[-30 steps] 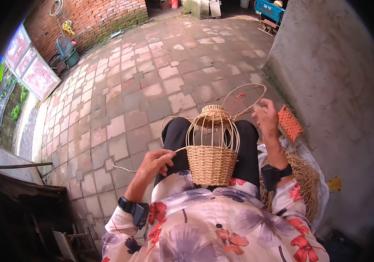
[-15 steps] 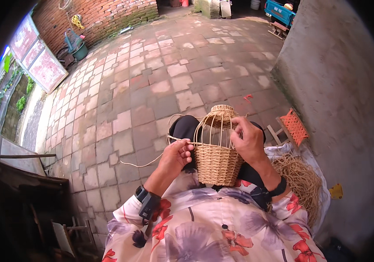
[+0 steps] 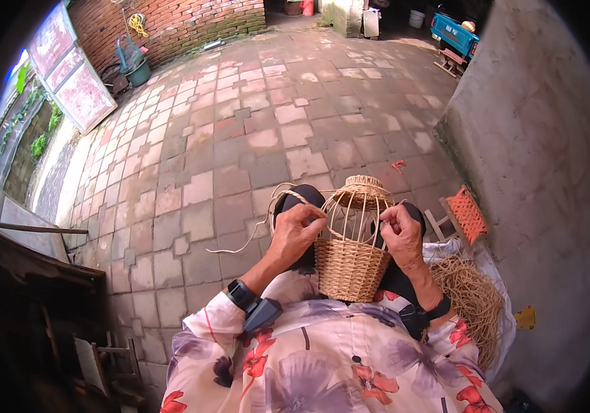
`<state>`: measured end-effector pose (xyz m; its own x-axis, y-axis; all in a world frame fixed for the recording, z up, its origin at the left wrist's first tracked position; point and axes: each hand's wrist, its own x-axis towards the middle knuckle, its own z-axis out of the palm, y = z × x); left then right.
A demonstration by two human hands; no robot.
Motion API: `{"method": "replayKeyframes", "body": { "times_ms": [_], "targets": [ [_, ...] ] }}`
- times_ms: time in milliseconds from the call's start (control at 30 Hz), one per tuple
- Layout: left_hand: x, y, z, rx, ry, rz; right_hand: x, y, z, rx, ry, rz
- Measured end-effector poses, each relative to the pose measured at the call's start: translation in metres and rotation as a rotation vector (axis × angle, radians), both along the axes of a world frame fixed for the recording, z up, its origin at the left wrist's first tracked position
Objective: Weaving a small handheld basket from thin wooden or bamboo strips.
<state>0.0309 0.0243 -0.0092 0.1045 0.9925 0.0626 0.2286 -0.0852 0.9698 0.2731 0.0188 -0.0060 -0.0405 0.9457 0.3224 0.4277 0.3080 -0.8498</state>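
A half-woven straw basket rests upright on my lap between my knees. Its lower wall is tightly woven; above, bare ribs curve up to a narrow woven neck. At the left of the ribs is my left hand, fingers pinched together on a straw cord. The cord's loose end loops over my left knee and trails out to the left. My right hand is closed in a pinch at the right-hand ribs; its fingertips partly hide what they grip.
Beside my right leg, a heap of straw strands lies on a white sack. A stool with an orange woven seat stands by the grey wall. Dark wooden furniture is at the lower left. Paving tiles stretch ahead.
My left hand has moved right and up, closer to the basket's ribs, drawing the cord along. My right hand has shifted slightly down relative to the neck. The whole view has tilted a little.
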Motion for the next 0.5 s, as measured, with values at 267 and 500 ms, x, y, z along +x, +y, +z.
{"method": "replayKeyframes", "body": {
  "times_ms": [267, 500],
  "targets": [
    [0.010, 0.020, -0.004, -0.007, 0.109, -0.039, 0.005, -0.001, -0.008, -0.011, 0.151, 0.019],
    [0.007, 0.000, 0.008, -0.314, -0.432, -0.045, 0.028, 0.009, -0.039, -0.067, 0.272, 0.013]
  ]
}}
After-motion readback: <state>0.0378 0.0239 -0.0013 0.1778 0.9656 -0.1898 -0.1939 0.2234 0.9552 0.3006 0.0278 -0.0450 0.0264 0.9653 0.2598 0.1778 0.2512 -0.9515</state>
